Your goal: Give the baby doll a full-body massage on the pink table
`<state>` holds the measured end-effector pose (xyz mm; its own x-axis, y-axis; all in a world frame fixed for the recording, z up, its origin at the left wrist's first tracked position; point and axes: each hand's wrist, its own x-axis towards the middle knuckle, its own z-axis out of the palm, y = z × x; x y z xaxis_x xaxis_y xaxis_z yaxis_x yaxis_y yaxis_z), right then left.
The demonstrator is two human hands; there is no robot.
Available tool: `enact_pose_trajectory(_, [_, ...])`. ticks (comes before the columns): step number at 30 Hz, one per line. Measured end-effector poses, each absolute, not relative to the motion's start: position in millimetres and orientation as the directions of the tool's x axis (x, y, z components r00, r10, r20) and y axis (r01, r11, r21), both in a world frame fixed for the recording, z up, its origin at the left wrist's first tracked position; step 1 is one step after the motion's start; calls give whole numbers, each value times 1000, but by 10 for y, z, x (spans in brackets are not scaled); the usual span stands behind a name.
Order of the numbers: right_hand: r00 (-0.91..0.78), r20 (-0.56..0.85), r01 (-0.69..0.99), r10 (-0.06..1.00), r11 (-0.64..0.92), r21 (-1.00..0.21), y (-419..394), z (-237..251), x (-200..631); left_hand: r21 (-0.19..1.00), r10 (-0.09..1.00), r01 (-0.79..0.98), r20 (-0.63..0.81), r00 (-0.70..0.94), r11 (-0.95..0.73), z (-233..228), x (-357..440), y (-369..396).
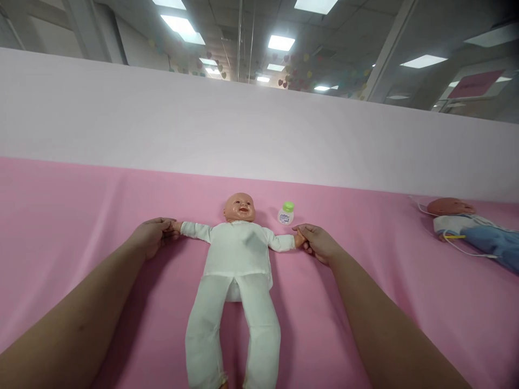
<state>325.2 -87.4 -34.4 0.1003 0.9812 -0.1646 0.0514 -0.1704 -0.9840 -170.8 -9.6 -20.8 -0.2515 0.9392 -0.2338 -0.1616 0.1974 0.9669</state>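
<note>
A baby doll in a white suit lies face up on the pink sheet, arms spread wide and legs pointing toward me. My left hand grips the doll's hand on the left side. My right hand grips the doll's other hand on the right. Both of the doll's arms are stretched straight out. A small white bottle with a green cap stands beside the doll's head, just beyond my right hand.
A second doll in blue clothes lies at the far right edge with a thin white cord over it. A pale pink wall panel rises behind the sheet, with ceiling lights above.
</note>
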Motion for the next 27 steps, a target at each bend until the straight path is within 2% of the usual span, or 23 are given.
enact_pose_trajectory(5, [93, -195, 61, 976, -201, -978, -856, -361, 3259, 963, 942, -195, -232, -242, 187, -195, -1700, -122])
enact_pose_trajectory(12, [-68, -174, -180, 982, -184, -966, -903, -360, 3402, 966, 956, -207, -198, -216, 154, -168, -1673, -168])
enact_pose_trajectory(14, [-87, -167, -202, 982, -182, -962, -913, -355, 3419, 971, 965, -190, -181, -190, 144, -190, -1693, -162])
enact_pose_trajectory(20, [-31, -139, -76, 990, -141, -987, -919, -335, 3352, 990, 986, -95, -116, -119, 105, -282, -1789, -115])
enact_pose_trajectory(27, [93, -108, 75, 990, -115, -990, -869, -389, 3261, 986, 966, -99, -155, -207, 137, -284, -1768, -105])
